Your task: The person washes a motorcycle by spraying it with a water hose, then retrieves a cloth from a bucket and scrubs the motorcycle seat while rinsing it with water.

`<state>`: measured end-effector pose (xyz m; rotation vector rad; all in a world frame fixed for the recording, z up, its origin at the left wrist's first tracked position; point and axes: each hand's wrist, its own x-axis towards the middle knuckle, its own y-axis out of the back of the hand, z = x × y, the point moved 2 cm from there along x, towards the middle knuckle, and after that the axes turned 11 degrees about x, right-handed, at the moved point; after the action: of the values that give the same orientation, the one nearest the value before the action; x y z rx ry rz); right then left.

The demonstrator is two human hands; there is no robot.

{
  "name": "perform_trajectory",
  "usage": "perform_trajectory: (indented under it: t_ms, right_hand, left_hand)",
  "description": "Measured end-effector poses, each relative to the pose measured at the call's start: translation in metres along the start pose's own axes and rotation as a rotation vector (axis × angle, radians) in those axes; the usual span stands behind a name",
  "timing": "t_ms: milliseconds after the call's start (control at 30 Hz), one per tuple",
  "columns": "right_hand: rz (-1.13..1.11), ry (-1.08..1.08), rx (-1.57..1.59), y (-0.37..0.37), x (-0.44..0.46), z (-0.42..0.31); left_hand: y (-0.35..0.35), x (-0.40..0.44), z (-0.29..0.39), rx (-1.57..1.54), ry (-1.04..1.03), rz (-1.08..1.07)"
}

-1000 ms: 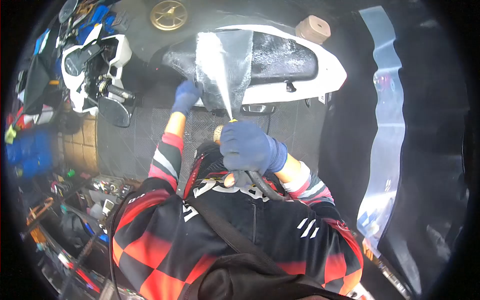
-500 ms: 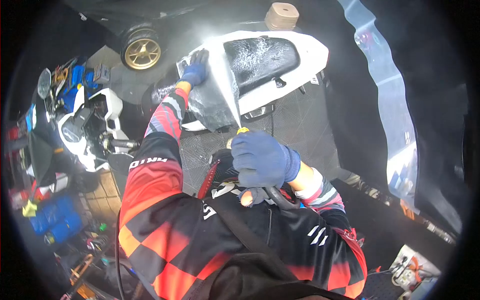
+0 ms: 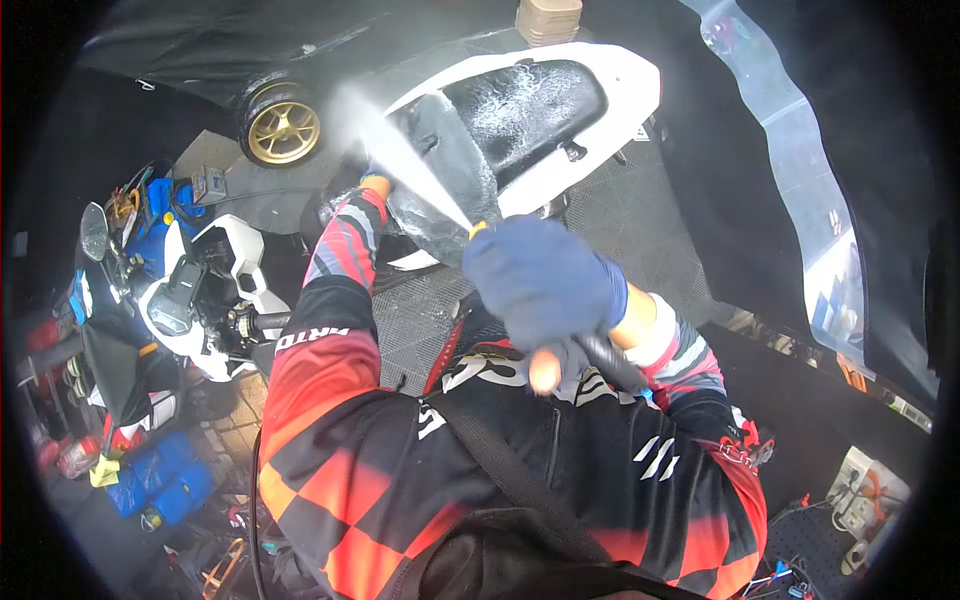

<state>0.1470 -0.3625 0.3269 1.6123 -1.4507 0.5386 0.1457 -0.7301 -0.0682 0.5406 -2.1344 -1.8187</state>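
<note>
My right hand (image 3: 545, 278), in a blue glove, is wrapped round a spray gun with a yellow nozzle tip (image 3: 478, 229). A white jet fans from it up and left, across a wet dark grey cloth or mat (image 3: 450, 150). That piece lies over a black seat (image 3: 535, 105) in a white motorcycle tail body (image 3: 632, 80). My left hand (image 3: 376, 172) is at the left edge of the grey piece, mostly hidden by the spray and my wrist, so its fingers cannot be made out.
A gold wheel (image 3: 284, 131) stands at the upper left. White motorcycle front parts with a handlebar (image 3: 215, 290) are at the left, above blue containers (image 3: 165, 480). Beige stacked blocks (image 3: 548, 22) stand behind the tail. A clear strip (image 3: 790, 130) runs down the right.
The view has shifted. My left hand has moved from atop the grey piece to its left edge, and the jet now points further left. My right hand keeps its hold.
</note>
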Motion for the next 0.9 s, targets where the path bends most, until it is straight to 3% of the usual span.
perform_trajectory:
  t_ms: [33,100,133,233,267,300,367,433,500,600,667,767,900]
  right_hand:
    - [-0.002,0.005,0.004,0.002,-0.002,0.011]
    - [0.214,0.04,-0.039,0.006,-0.014,0.043]
    - [0.209,0.042,-0.031,0.006,-0.016,0.059]
    - [0.32,-0.056,0.13,0.01,-0.019,0.104]
    - [0.294,-0.109,0.115,0.011,-0.019,0.117]
    - [0.265,-0.161,0.102,0.01,-0.02,0.129]
    - [0.248,-0.198,0.11,0.005,-0.021,0.149]
    - [0.336,-0.282,0.267,0.003,-0.02,0.163]
    - [0.249,-0.348,0.308,0.004,-0.022,0.172]
    - [0.441,-0.245,0.531,-0.002,-0.019,0.174]
    - [0.423,-0.262,0.49,0.0,-0.019,0.177]
    - [0.384,-0.263,0.386,-0.002,-0.017,0.173]
    - [0.353,-0.277,0.301,-0.007,-0.009,0.17]
  left_hand:
    - [-0.012,0.003,-0.001,-0.01,0.009,-0.004]
    - [-0.058,0.018,-0.004,-0.015,0.045,-0.028]
    - [0.068,-0.025,0.02,0.002,-0.066,-0.082]
    - [0.049,-0.022,0.024,-0.09,0.032,-0.082]
    - [0.048,-0.035,0.025,-0.243,0.083,0.427]
    - [0.032,-0.03,0.022,-0.249,0.11,0.427]
    - [0.004,-0.014,0.015,-0.112,0.0,0.201]
    - [0.047,-0.031,0.029,-0.031,0.137,0.212]
    - [0.091,-0.043,0.035,0.156,0.12,-0.015]
    - [0.082,-0.041,0.029,0.024,0.129,0.021]
    - [0.084,-0.042,0.027,-0.171,0.083,0.116]
    - [0.071,-0.042,0.028,0.01,0.085,-0.038]
    - [0.079,-0.044,0.028,-0.129,0.137,-0.009]
